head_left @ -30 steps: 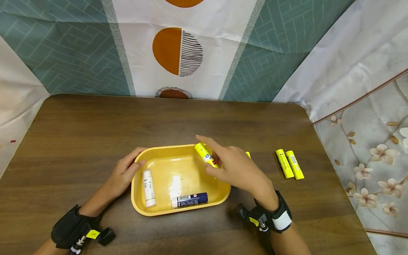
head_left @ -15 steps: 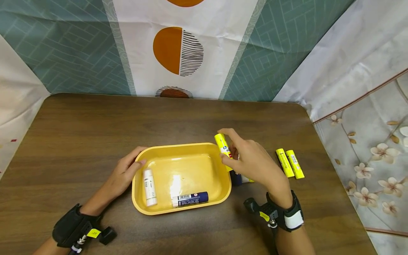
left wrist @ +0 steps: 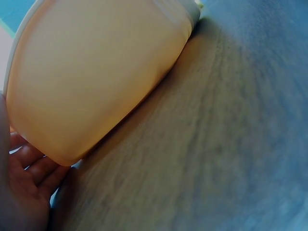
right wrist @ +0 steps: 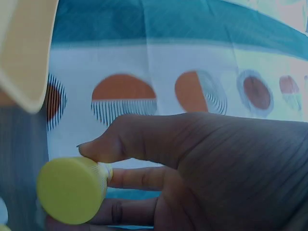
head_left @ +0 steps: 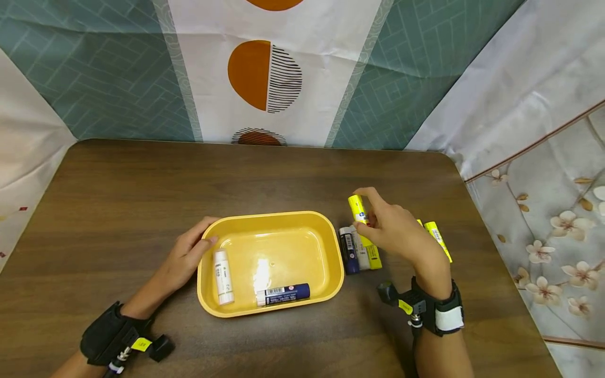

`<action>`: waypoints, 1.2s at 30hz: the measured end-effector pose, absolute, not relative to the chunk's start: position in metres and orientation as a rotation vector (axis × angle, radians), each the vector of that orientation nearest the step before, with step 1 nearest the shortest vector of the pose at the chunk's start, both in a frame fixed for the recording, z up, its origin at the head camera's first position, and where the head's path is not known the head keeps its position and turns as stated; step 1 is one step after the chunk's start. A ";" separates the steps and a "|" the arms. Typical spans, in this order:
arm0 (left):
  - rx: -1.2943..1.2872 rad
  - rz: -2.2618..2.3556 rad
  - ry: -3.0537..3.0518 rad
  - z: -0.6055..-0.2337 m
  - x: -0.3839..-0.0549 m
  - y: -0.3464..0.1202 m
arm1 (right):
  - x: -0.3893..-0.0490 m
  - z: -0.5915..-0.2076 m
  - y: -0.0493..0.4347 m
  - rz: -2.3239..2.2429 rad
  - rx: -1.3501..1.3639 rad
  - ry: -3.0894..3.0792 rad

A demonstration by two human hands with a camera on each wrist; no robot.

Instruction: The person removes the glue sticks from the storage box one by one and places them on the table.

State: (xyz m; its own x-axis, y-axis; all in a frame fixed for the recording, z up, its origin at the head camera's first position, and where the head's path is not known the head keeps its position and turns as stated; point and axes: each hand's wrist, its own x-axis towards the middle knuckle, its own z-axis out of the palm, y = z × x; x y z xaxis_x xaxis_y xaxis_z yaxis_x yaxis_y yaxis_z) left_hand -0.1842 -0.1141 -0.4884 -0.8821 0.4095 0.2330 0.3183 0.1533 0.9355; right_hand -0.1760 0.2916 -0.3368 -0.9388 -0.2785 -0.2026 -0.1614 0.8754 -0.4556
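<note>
My left hand (head_left: 186, 254) grips the left end of the yellow plastic tray (head_left: 279, 247), thumb over the rim; in the left wrist view its fingers (left wrist: 41, 171) curl against the outer wall. Inside lie a white glue stick (head_left: 222, 277) on the left and a navy glue stick (head_left: 285, 294) along the front. My right hand (head_left: 399, 231) holds a yellow glue stick (head_left: 357, 206) between thumb and fingers, right of the tray. Its round yellow end (right wrist: 67, 190) faces the right wrist camera. The held stick overlaps a row beneath it in the head view.
Beside the tray's right end lie a navy glue stick (head_left: 348, 254), a whitish one (head_left: 362, 258) and a yellow one (head_left: 374, 258). Farther right, another yellow glue stick (head_left: 437, 239) shows past the right hand, with one more mostly hidden. The wooden table (head_left: 198, 178) ends at a curtain (head_left: 321, 94).
My right hand has carried the yellow glue stick out from over the tray to the right, above the row on the table. The left hand has stayed at the tray's end.
</note>
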 end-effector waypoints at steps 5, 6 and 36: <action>0.745 1.836 2.358 -0.488 -0.184 -0.112 | -0.179 -0.340 0.307 -0.627 -0.209 2.743; 0.746 1.833 2.362 -0.488 -0.184 -0.112 | -0.180 -0.341 0.310 -0.627 -0.197 2.738; 0.718 1.832 2.383 -0.490 -0.183 -0.113 | -0.183 -0.370 0.342 -0.596 -0.087 2.638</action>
